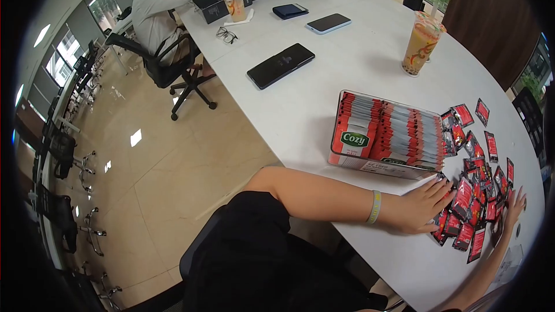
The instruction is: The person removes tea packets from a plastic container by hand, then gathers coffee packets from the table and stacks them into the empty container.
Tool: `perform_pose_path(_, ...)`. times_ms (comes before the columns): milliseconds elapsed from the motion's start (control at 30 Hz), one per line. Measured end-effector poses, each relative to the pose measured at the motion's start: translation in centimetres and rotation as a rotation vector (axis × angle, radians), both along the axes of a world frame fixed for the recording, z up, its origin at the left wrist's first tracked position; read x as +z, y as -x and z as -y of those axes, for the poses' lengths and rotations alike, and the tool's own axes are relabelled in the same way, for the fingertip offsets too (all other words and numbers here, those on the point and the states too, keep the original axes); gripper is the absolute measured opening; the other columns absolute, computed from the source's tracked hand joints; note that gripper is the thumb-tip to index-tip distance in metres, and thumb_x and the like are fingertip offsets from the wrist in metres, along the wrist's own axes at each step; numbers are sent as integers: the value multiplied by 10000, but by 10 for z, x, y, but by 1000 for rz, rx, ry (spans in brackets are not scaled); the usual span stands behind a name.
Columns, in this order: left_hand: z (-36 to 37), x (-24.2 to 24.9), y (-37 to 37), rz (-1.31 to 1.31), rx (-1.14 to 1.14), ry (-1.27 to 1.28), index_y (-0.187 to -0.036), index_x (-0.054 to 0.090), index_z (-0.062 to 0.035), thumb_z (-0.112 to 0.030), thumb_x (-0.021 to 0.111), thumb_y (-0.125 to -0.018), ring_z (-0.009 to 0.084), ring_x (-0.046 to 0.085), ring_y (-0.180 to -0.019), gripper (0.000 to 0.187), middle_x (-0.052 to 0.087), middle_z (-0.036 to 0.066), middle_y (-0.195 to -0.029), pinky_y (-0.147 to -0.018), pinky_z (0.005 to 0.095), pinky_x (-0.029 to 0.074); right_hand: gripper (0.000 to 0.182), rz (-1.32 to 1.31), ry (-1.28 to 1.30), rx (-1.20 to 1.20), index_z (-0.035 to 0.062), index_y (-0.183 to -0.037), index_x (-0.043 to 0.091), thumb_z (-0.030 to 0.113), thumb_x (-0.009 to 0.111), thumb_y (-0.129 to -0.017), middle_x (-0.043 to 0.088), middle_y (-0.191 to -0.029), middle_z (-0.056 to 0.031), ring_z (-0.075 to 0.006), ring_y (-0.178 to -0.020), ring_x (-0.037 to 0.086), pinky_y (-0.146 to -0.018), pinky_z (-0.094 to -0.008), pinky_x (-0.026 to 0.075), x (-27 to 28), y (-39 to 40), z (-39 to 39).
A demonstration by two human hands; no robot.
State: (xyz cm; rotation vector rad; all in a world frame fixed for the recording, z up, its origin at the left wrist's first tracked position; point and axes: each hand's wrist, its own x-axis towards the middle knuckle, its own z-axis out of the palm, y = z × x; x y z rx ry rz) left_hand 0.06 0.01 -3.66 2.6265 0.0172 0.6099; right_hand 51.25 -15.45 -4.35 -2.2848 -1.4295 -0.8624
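Observation:
Small red-and-black packets (462, 196) lie in a loose pile at the table's right side. My left hand (421, 207), with a band on its wrist, rests flat at the pile's near left edge, fingers spread against the packets. On the far right, my right hand (512, 211) touches the other edge of the pile, its fingers stretched out. Just beyond my left hand stands an open box (399, 169) filled with rows of red and grey Cozy sachets (399, 130). A few packets lie against the box's right side.
A drink cup (421, 46) stands beyond the box. Farther off are a black phone (281, 65), another phone (328, 23), a wallet (290, 11), glasses (226, 35) and a second cup (232, 1). A person (155, 14) sits at the far left edge, near dark boxes.

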Motion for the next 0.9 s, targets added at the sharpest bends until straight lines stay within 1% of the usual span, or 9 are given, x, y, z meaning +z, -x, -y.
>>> perform_pose_path(67, -2, 4, 1, 15, -1, 5, -1364, 99, 78, -390, 385, -894, 461, 111, -1308, 722, 102, 357, -1379, -1070, 487, 66, 466, -648, 199, -64, 102, -1346, 358, 255, 441, -913, 184, -1455, -144, -311, -1332, 192, -1077, -466, 90, -19, -24, -10)
perform_pose_path(133, -5, 9, 2, -88, -43, 14, -1389, 19, 20, -370, 393, -892, 473, 89, -1307, 734, 24, 367, -1384, -1071, 487, 62, 481, -404, 412, -126, 59, -1345, 341, 248, 457, -917, 257, -1426, -157, -273, -1311, 251, -1067, -397, 169, -13, 6, -23)
perform_pose_path(200, -6, 12, 4, -103, -51, 47, -1398, 18, -7, -359, 417, -883, 486, 66, -1304, 740, 0, 365, -1386, -1071, 487, 61, 467, -922, 128, 159, 9, -1318, 358, 243, 456, -926, 389, -1337, -145, -224, -1218, 369, -1013, -316, 263, -11, 42, -37)
perform_pose_path(333, -3, 16, 3, -93, -26, 110, -1400, -6, -20, -350, 447, -869, 495, 50, -1303, 772, -6, 371, -1383, -1070, 488, 64, 340, -1151, -38, 366, -45, -1007, 566, 270, 465, -925, 591, -879, -44, -100, -817, 501, -724, -256, 388, 21, 134, -56)
perform_pose_path(533, -4, 12, 2, -61, 2, 137, -1407, 5, -51, -355, 479, -838, 498, 60, -1300, 800, -2, 363, -1387, -1065, 495, 89, 479, -311, -231, 129, 6, -597, 570, 416, 555, -845, 479, -499, -57, -108, -494, 409, -470, -312, 309, 64, 123, -153)
perform_pose_path(600, -5, 15, -1, -41, -47, 155, -1408, 15, -58, -348, 488, -826, 498, 65, -1300, 804, 2, 358, -1390, -1063, 498, 99, 456, -293, -410, 146, 25, -629, 537, 438, 593, -813, 439, -503, -54, -123, -488, 355, -459, -322, 301, 64, 102, -186)
perform_pose_path(667, -6, 20, 0, -128, 20, 130, -1409, 35, -70, -316, 492, -803, 494, 72, -1301, 797, 8, 347, -1397, -1058, 504, 116, 420, -151, -393, 179, 47, -905, 581, 417, 670, -727, 589, -822, -108, -228, -763, 563, -689, -340, 442, 68, 109, -210)
perform_pose_path(733, -7, 21, 2, -124, -29, 148, -1411, 52, -83, -290, 486, -789, 493, 73, -1301, 787, 14, 341, -1399, -1058, 506, 113, 605, -218, -101, 111, 105, -1205, 514, 484, 610, -743, 489, -1241, -144, -303, -1162, 448, -971, -389, 344, 69, 127, -223)
perform_pose_path(900, -11, 22, 2, -106, -17, 156, -1410, 80, -73, -349, 449, -853, 483, 79, -1304, 724, 34, 322, -1406, -1059, 492, 118, 738, -399, 210, 91, 166, -1337, 384, 636, 459, -772, 273, -1422, -136, -380, -1289, 253, -1044, -434, 246, 53, 169, -249)
